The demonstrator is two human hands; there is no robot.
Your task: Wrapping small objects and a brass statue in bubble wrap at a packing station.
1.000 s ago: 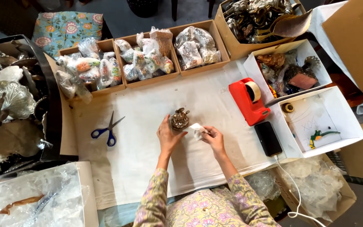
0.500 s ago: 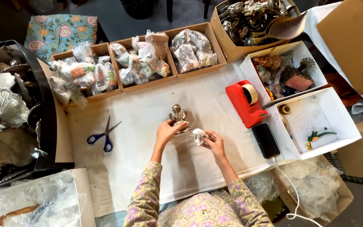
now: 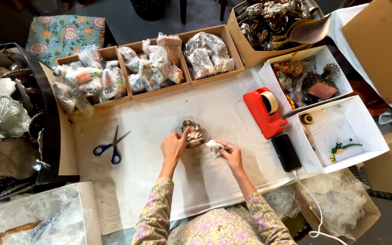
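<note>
Since before, left hand [image 3: 174, 147] shifted slightly, fingers gripping brass figurine [image 3: 193, 134]; right hand [image 3: 230, 155] pinches white cloth [image 3: 214, 147] (wiping stage, likely).

I see blue scissors [image 3: 112, 149], a red tape holder [image 3: 263, 113], and a black phone [image 3: 286, 152]. The little statue [image 3: 193, 134] looks brown and gold. My sleeves [image 3: 153, 213] have pink and green flowers. The cushion [image 3: 64, 33] has flowers too.
</note>
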